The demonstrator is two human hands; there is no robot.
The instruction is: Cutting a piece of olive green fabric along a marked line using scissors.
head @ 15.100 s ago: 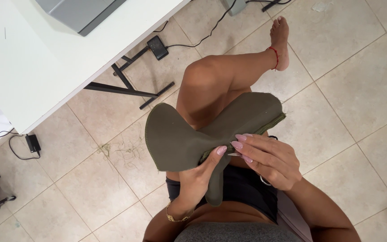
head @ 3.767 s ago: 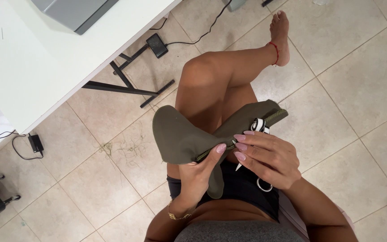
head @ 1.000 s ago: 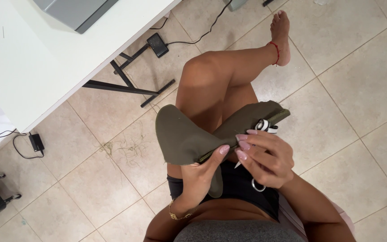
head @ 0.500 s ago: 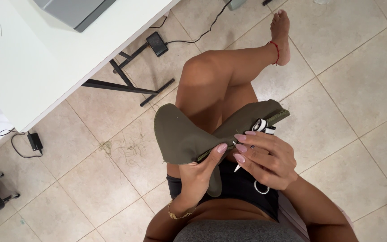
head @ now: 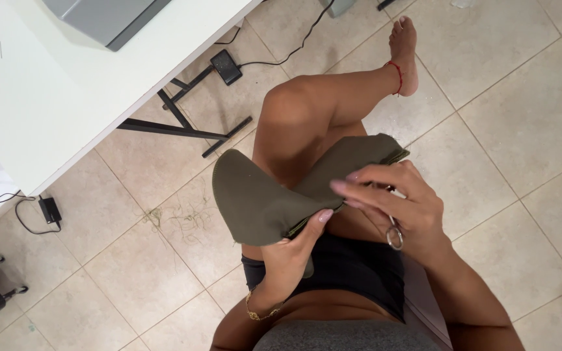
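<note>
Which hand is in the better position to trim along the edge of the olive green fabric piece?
Probably the right hand: it carries the small metal scissors and hovers by the olive green fabric piece, near its edge. The left hand grips that fabric from below, holding it up.

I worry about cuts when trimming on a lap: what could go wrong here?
1. The right hand holds small scissors right beside the left hand pinching the olive fabric; a slip might nick a finger.
2. The work sits above a bare thigh, so dropped scissors could hit skin.
</note>
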